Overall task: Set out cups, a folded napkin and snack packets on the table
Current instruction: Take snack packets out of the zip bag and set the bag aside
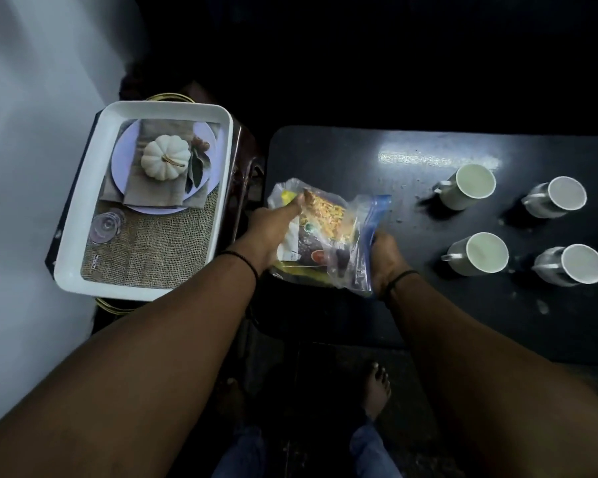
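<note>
- Head view looks down on a dark, glossy tabletop (pixel 428 305) with both bare forearms reaching in from below.
- The left hand (pixel 273 232) is closed on the left side of a clear plastic zip bag with a blue seal strip (pixel 339 236); its thumb lies on top of the bag.
- The right hand (pixel 385 260) grips the bag at the blue strip, fingers closed around its edge.
- Inside the bag are colourful snack packets (pixel 325 219), yellow and dark ones; the bag is at the left end of the tabletop, and I cannot tell if it rests on it.
- Four white ceramic cups with handles (pixel 487 253) stand upright in two rows on the right part of the tabletop, apart from the bag.
- A white rectangular tray with a printed picture of a pumpkin on a plate (pixel 221 188) sits to the left, beside the tabletop.
- Each wrist wears a thin black band.
</note>
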